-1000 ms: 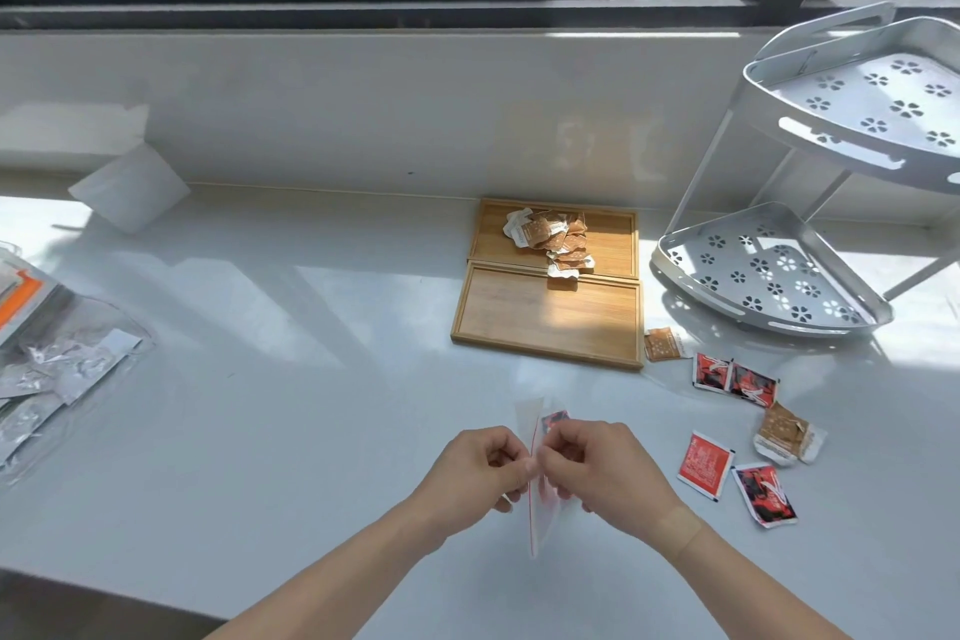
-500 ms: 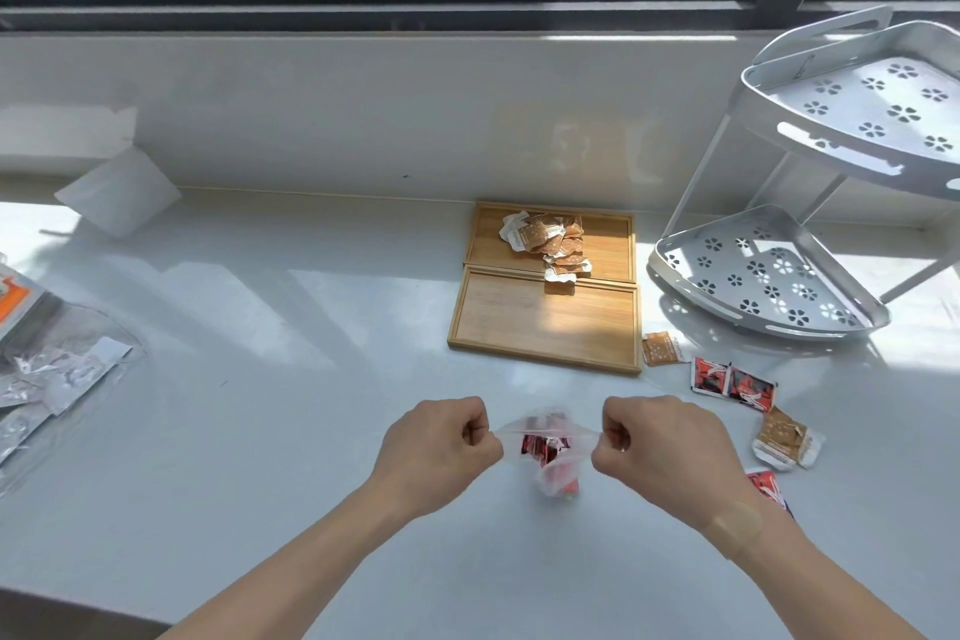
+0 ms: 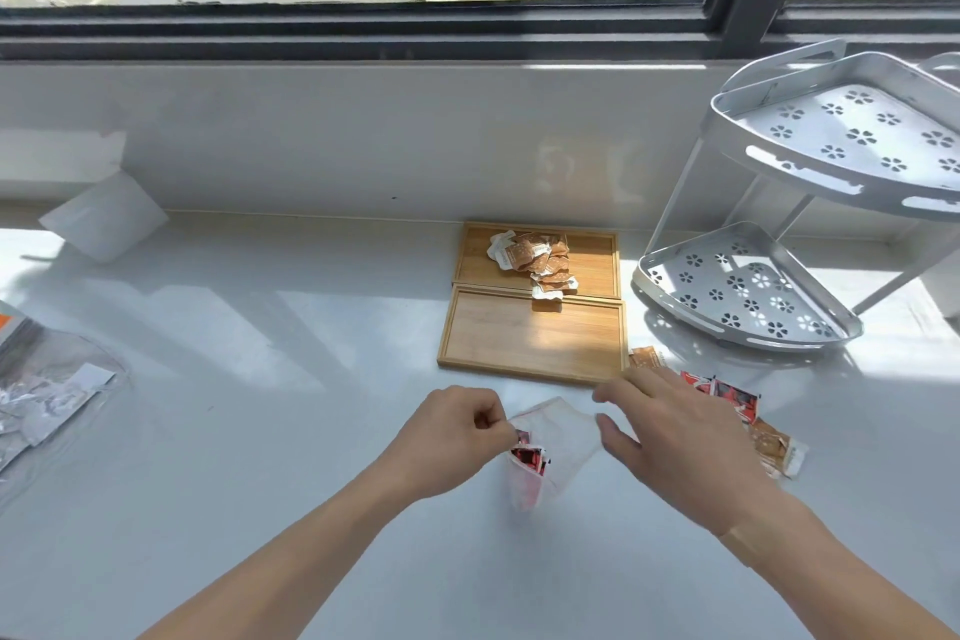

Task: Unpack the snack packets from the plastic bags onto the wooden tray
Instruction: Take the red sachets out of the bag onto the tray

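Clear flimsy plastic bag (image 3: 556,437) near wooden tray (image 3: 530,338): left hand (image 3: 452,437) fingers pinch its rim, right hand (image 3: 670,437) fingers spread; grip rim, likely slippery.

Setting: indoor room, type uncertain, likely domestic. White counter (image 3: 260,431) runs directly below a dark-framed window (image 3: 363,23). Beyond the window: road, grass, railings, so ground level. Right of the window's mullion, on the counter, stands a two-tier white corner rack (image 3: 779,276).
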A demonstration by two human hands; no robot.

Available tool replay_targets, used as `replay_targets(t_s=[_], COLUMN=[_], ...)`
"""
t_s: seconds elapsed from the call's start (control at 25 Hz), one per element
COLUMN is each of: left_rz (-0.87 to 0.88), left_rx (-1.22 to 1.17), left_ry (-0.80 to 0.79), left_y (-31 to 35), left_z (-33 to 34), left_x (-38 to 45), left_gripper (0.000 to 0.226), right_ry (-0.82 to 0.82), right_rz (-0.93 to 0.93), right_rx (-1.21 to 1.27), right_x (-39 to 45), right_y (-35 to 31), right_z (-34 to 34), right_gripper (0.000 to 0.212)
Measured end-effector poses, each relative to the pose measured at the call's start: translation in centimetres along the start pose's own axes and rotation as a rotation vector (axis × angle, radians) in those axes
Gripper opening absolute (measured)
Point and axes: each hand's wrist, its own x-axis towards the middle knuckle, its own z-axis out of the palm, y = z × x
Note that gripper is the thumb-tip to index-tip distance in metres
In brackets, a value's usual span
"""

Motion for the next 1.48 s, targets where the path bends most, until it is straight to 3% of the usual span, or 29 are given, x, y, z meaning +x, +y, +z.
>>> replay_targets(t_s=[0.08,0.16,0.24,0.44,0.56,0.68,0.84,0.92,1.24,1.48], left_rz=[-0.064,-0.101,-0.117,-0.093,-0.347,-0.578,-0.575,-0.547,-0.505,-0.371], left_rx=[-0.164,-0.259,-0.338,-0.535,-0.759,-0.914,-1.174,-1.253,-1.013,-0.639], left_ry=[0.034,0.081,0.123,0.213,0.299,0.102,-0.082,-0.093,0.091,0.279], left_y=[0.6,0.9,0.9,-1.4,-4.9,-7.6,-8.8,-9.1,-11.3,-10.4], left_z=[0.1,0.2,0.1,-1.3,-0.9,1.6,3.5,3.4,-1.5,-5.7], left_x=[0.5,0.8,0.9,0.6,1.3,2.1,3.7,4.5,7.0,11.0], left_gripper=[0.025,0.031,0.033,0.026,0.016,0.03,0.029,0.026,0.013,0.01], right_ry=[0.118,0.009,-0.114,0.015,0.036,0.045,0.093,0.101,0.075,-0.018], right_rz=[-0.026,-0.001,0.042,0.035,0.05,0.082,0.111,0.117,0.205,0.473], right_rx=[0.155,0.223,0.211,0.263,0.289,0.341,0.444,0.429,0.374,0.505], right_x=[0.1,1.1,2.2,4.5,6.1,7.2,8.3,8.8,10.0,11.2], right_y=[-2.2,-4.3,-5.6,-6.3,-6.2,-6.3,-6.5,-6.2,-2.9,0.8], right_z=[-0.2,0.4,2.0,3.0,2.4,1.7,0.4,0.2,2.6,6.9], right_gripper=[0.029,0.04,0.036,0.022,0.02,0.017,0.012,0.012,0.004,0.004])
